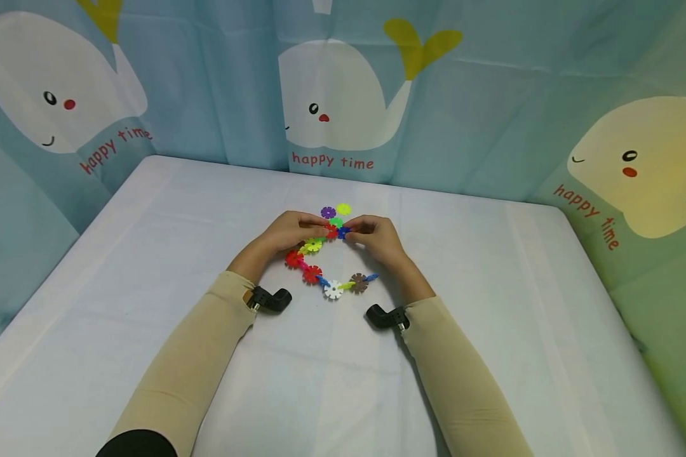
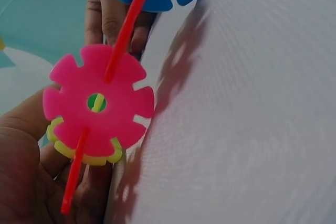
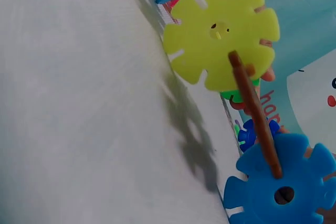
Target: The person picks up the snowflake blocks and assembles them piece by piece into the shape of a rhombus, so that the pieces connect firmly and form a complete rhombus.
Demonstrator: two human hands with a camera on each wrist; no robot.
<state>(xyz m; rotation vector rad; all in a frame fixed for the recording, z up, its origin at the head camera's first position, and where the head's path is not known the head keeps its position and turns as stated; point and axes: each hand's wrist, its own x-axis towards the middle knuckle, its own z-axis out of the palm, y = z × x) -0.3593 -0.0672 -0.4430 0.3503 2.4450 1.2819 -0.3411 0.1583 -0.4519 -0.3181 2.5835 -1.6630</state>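
Observation:
Notched plastic flower discs, slotted together into a curved chain, lie between the hands in the head view. My left hand [image 1: 290,231] pinches a red flower disc [image 1: 331,232] at the chain's far end. Beside it, my right hand [image 1: 380,238] pinches a dark blue flower disc [image 1: 343,233], right up against the red one. From there the chain bends past a yellow disc [image 1: 313,245] and a red disc [image 1: 294,259] to a white disc [image 1: 333,290] and a brown disc [image 1: 359,283]. In the left wrist view a pink disc [image 2: 97,77] partly covers the left hand's fingers.
Behind the fingertips lie a green disc [image 1: 336,222], a purple disc [image 1: 328,212] and a bright yellow disc [image 1: 343,209]. A white cloth covers the table [image 1: 491,304]. A curtain [image 1: 234,82] printed with whales hangs along its far edge.

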